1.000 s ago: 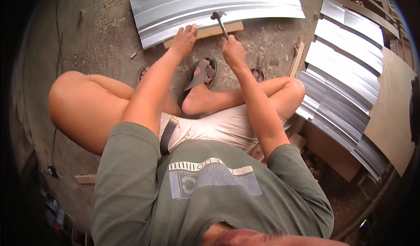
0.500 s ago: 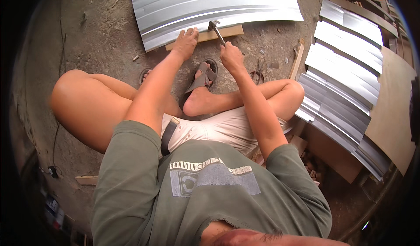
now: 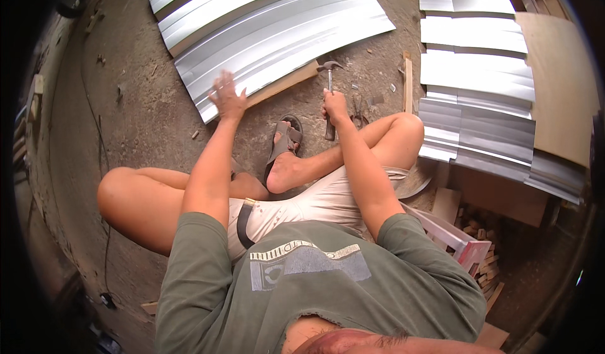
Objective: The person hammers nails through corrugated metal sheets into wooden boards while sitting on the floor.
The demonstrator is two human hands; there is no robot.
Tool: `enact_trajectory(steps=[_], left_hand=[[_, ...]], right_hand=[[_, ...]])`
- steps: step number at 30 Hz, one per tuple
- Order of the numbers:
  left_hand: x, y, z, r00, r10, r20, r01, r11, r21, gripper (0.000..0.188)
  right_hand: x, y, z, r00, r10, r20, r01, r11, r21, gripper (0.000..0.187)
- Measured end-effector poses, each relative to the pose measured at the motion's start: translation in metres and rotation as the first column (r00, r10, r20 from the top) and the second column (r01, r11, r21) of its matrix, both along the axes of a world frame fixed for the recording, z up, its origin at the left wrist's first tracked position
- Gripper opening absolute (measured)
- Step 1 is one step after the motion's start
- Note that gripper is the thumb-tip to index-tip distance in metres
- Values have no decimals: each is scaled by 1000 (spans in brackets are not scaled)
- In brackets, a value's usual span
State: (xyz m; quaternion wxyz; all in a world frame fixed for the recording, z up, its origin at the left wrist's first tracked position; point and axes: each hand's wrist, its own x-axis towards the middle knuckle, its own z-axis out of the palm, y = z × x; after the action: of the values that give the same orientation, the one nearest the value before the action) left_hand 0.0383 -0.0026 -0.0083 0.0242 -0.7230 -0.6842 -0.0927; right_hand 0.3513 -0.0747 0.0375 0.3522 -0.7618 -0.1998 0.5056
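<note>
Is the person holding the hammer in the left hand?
No, the right hand grips the claw hammer by its handle, while the left hand is open.

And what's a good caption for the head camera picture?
Right hand gripping a dark-handled metal claw hammer, left hand at the edge of a long, ridged, silver metal sheet.

- Site type: the area is appearing to be a rough workshop, with work taking place on a bare, dirty floor (image 3: 135, 102).
- Sheet stock: ribbed metal sheets (image 3: 271, 53) are lying on the floor ahead; metal panels (image 3: 476, 70) are lying in overlapping rows at the right.
- Timber: a tan board (image 3: 561, 83) is lying beside those rows, a wooden strip (image 3: 408, 86) is lying nearby, and wood offcuts (image 3: 486, 269) are lying heaped at the lower right.
- Tooling: the right hand (image 3: 336, 106) is gripping a claw hammer (image 3: 329, 66).
</note>
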Motion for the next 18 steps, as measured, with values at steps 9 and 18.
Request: enact_trajectory(steps=[9,18], left_hand=[[-152,49,-16,122,844,522,-515,504,-694,64],[-163,44,7,-184,775,605,-264,554,-790,27]], right_hand=[[-26,17,12,814,195,546,-70,968,-241,67],[32,40,-37,943,-318,-100,332,919,212,35]])
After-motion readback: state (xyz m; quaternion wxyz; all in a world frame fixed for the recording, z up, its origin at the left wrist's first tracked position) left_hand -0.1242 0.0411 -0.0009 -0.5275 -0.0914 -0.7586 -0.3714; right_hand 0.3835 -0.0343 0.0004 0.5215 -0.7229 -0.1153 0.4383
